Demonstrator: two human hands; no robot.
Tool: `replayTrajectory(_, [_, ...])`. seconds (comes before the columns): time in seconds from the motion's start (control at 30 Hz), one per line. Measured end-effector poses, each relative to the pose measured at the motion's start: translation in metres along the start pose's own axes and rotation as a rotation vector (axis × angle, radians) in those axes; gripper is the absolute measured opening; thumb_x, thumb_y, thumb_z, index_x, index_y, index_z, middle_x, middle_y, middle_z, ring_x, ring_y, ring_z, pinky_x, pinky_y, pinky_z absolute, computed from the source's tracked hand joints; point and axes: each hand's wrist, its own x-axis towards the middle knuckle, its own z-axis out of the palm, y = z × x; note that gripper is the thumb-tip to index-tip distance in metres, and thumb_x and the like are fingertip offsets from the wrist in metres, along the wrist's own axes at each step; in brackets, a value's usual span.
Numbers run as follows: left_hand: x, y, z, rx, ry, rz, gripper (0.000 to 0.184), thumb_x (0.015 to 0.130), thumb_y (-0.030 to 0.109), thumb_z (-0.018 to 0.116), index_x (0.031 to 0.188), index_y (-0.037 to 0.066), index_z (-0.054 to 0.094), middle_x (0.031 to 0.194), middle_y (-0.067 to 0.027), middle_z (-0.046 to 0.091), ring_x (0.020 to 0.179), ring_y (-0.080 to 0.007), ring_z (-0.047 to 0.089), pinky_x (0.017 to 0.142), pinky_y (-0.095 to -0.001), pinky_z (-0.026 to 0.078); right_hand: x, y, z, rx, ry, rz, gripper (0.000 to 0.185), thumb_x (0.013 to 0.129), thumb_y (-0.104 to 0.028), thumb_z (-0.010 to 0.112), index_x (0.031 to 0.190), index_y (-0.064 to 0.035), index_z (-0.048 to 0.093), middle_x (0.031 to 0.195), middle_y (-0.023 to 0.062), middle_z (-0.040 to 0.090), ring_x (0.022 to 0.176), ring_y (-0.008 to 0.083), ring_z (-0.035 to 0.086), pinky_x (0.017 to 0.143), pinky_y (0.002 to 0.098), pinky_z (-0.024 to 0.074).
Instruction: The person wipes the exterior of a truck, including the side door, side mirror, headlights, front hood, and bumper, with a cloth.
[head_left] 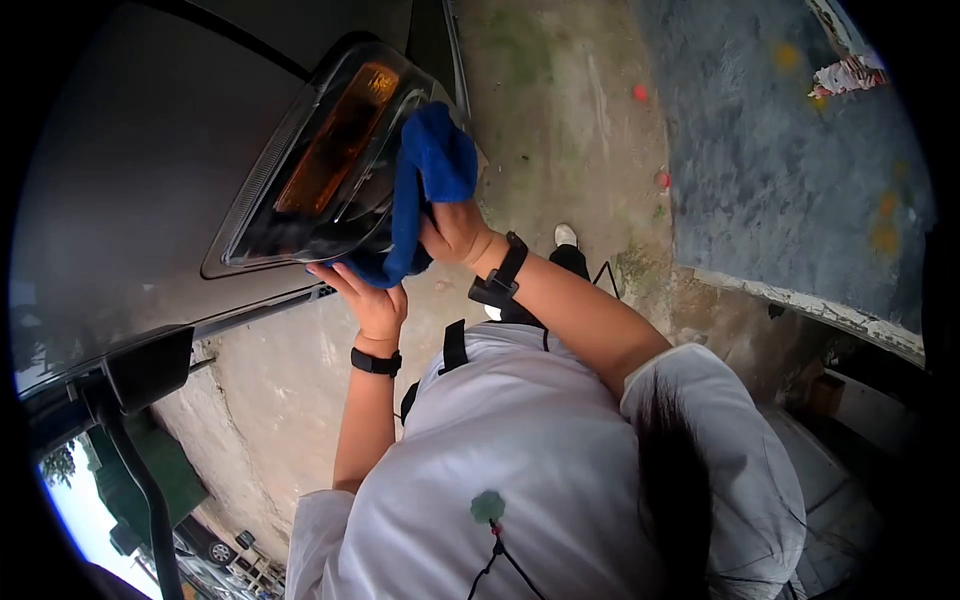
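A blue cloth point(440, 160) lies bunched against the right end of a vehicle's headlight point(375, 140), its lower part hanging down in a fold. My right hand point(458, 232) is closed on the cloth, most of its fingers hidden behind the fabric. Lower down, my left hand point(372, 305) is at the cloth's bottom end, with fingertips reaching to the lamp's lower edge. The cloth sits between its fingers and thumb. An amber strip point(340, 140) shows through the clear lamp cover.
The grey body panel point(130, 170) surrounds the headlight on the left. A black mirror point(150, 368) on a bent arm juts out at lower left. Concrete ground point(570, 120) lies below, with a raised grey slab point(780, 160) at right. Parked vehicles point(220, 550) show at bottom left.
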Motion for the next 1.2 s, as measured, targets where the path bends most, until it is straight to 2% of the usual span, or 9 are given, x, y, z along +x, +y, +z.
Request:
replayTrajectory(0.2, [0.031, 0.032, 0.002, 0.153, 0.101, -0.052, 0.096, 0.088, 0.015, 0.058, 0.15, 0.006, -0.015, 0.146, -0.0359, -0.028, 0.136, -0.0516, -0.025, 0.107, -0.0642, -0.009, 0.095, 0.054, -0.007, 0.332, 0.189, 0.559, 0.014, 0.097, -0.017, 0.045, 0.102, -0.0044, 0.049, 0.098, 0.0155, 0.056, 0.089, 0.0302, 0.055, 0.081, 0.0355, 0.0432])
replayTrajectory(0.47, [0.001, 0.007, 0.017, 0.313, 0.068, 0.124, 0.093, 0.092, 0.015, 0.057, 0.151, 0.011, -0.015, 0.146, -0.0319, -0.031, 0.139, -0.0475, -0.024, 0.109, -0.0612, -0.005, 0.004, 0.061, 0.019, 0.219, 0.34, 0.67, 0.029, 0.1, -0.019, 0.039, 0.122, -0.0012, 0.036, 0.115, 0.0198, 0.049, 0.107, 0.0355, 0.051, 0.096, 0.0376, 0.0381])
replayTrajectory(0.6, [-0.016, 0.01, 0.014, 0.418, 0.017, 0.237, 0.087, 0.08, 0.004, 0.067, 0.15, 0.011, 0.015, 0.148, -0.0386, -0.01, 0.14, -0.0523, -0.001, 0.11, -0.0588, 0.013, 0.004, 0.063, 0.024, 0.236, 0.302, 0.85, 0.037, 0.101, -0.02, 0.038, 0.132, -0.001, 0.032, 0.13, 0.0232, 0.045, 0.123, 0.038, 0.045, 0.104, 0.0391, 0.0352])
replayTrajectory(0.8, [0.034, 0.056, 0.026, 0.687, -0.078, 0.326, 0.043, 0.078, 0.01, 0.071, 0.119, 0.019, 0.067, 0.147, -0.0251, 0.033, 0.138, -0.0451, 0.025, 0.112, -0.0543, 0.016, 0.088, 0.041, -0.009, 0.211, 0.101, 0.164, 0.041, 0.093, -0.017, 0.047, 0.131, -0.0029, 0.041, 0.134, 0.0201, 0.044, 0.129, 0.0389, 0.038, 0.112, 0.0506, 0.023])
replayTrajectory(0.83, [0.028, 0.052, 0.032, 0.651, -0.06, 0.311, 0.037, 0.077, 0.007, 0.072, 0.112, 0.02, 0.07, 0.142, -0.0222, 0.041, 0.137, -0.0458, 0.023, 0.113, -0.0518, 0.006, 0.083, 0.053, -0.004, 0.225, 0.093, 0.163, 0.041, 0.091, -0.02, 0.048, 0.129, -0.0033, 0.043, 0.135, 0.0201, 0.043, 0.127, 0.0378, 0.039, 0.111, 0.0513, 0.0237])
replayTrajectory(0.87, [0.034, 0.058, 0.036, 0.703, -0.033, 0.297, 0.038, 0.079, 0.011, 0.071, 0.116, 0.02, 0.069, 0.137, -0.0183, 0.05, 0.133, -0.0329, 0.038, 0.104, -0.0436, 0.028, 0.076, 0.065, -0.002, 0.237, 0.087, 0.18, 0.038, 0.094, -0.019, 0.045, 0.129, -0.0036, 0.044, 0.134, 0.0191, 0.043, 0.125, 0.0381, 0.04, 0.111, 0.0483, 0.025])
replayTrajectory(0.93, [0.032, 0.064, 0.033, 0.765, -0.314, 0.286, 0.038, 0.084, 0.017, 0.063, 0.121, 0.022, 0.066, 0.134, -0.0072, 0.057, 0.106, -0.0096, 0.059, 0.069, -0.024, 0.042, 0.057, 0.086, 0.005, 0.302, 0.104, 0.373, 0.035, 0.097, -0.019, 0.041, 0.128, -0.0038, 0.044, 0.133, 0.0183, 0.043, 0.124, 0.0377, 0.04, 0.11, 0.0436, 0.0273])
replayTrajectory(1.0, [0.035, 0.066, 0.041, 0.77, -0.431, 0.268, 0.04, 0.088, 0.018, 0.056, 0.128, 0.019, 0.061, 0.137, -0.0009, 0.056, 0.079, 0.0038, 0.06, 0.051, -0.0201, 0.031, 0.032, 0.117, 0.019, 0.301, 0.148, 0.553, 0.034, 0.101, -0.024, 0.036, 0.127, -0.0034, 0.044, 0.13, 0.0181, 0.044, 0.122, 0.0366, 0.042, 0.106, 0.0371, 0.0309])
replayTrajectory(1.2, [0.034, 0.066, 0.077, 0.492, -0.652, 0.148, 0.042, 0.087, 0.01, 0.058, 0.13, 0.012, 0.057, 0.135, -0.0101, 0.056, 0.092, -0.0189, 0.063, 0.081, -0.0289, 0.047, -0.005, 0.189, 0.031, 0.256, 0.057, 0.824, 0.03, 0.102, -0.026, 0.034, 0.109, -0.0001, 0.048, 0.108, 0.0198, 0.051, 0.104, 0.0379, 0.051, 0.093, 0.039, 0.0384])
